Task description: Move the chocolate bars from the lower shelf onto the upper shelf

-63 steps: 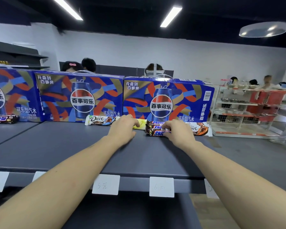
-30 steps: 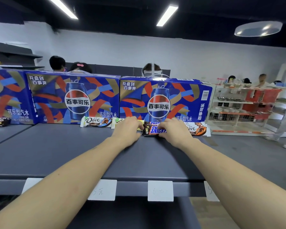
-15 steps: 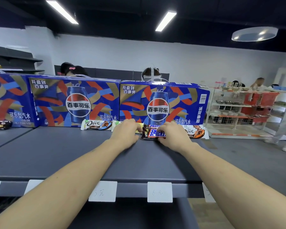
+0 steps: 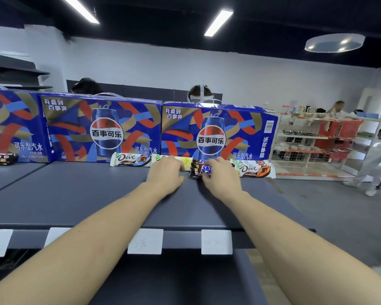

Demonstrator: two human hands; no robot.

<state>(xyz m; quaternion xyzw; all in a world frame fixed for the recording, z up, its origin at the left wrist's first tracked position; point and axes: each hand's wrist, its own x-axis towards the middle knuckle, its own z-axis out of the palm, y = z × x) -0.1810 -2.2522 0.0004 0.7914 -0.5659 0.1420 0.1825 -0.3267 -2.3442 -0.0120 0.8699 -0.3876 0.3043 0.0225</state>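
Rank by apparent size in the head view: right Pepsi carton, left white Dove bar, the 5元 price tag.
1. Right Pepsi carton, clearly largest.
2 and 3. Left white Dove bar and 5元 price tag look alike in area; the tag sits nearer the camera, so unranked.

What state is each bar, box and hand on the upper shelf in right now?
Snickers bars: stacked flat on the upper shelf, held by the right hand.
Right hand: fingers curled on the Snickers.
Left hand: resting on the yellow-green bar, grip unclear.
Left Dove bar: lying flat, untouched.
Right Dove bars: stacked flat, untouched.
Pepsi boxes: upright, closed.
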